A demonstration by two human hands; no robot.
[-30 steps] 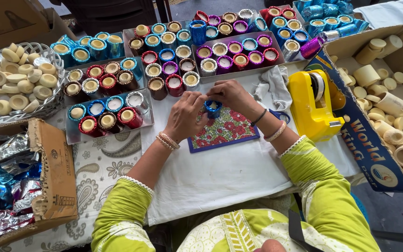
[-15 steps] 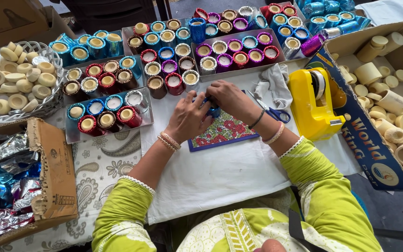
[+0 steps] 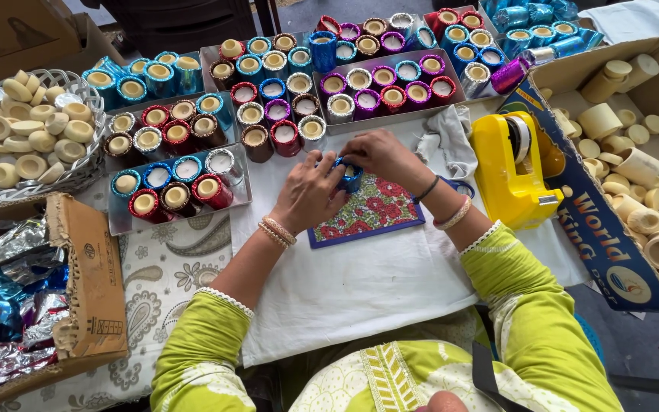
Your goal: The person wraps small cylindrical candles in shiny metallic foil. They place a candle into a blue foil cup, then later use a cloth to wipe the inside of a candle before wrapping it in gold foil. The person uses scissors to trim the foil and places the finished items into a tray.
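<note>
Both hands meet over the far edge of a floral tile [image 3: 366, 212], which lies on a white cloth [image 3: 360, 290] near the middle of the table and seems to serve as a firm, flat work pad. Between them is a small blue foil-wrapped candle cup [image 3: 347, 173]: the left hand [image 3: 310, 194] pinches its near side with fingers curled, while the right hand [image 3: 379, 158] closes on it from the far side, thumb and fingertips on the rim, probably to press the foil snug. Neither hand is free; both grasp the one cup. Finished cups in red, blue, purple and silver stand upright in metal trays [image 3: 184, 217] along the far edge and far-left part of the table, within a short reach. A wire basket [image 3: 89, 172] at the left edge holds bare cream cups, and a cardboard box [image 3: 596, 229] at the right edge holds more. A yellow tape dispenser [image 3: 512, 172] stands just right of the tile, close to the right hand. Loose foil sheets [image 3: 5, 305] lie in a box at the near-left corner.
</note>
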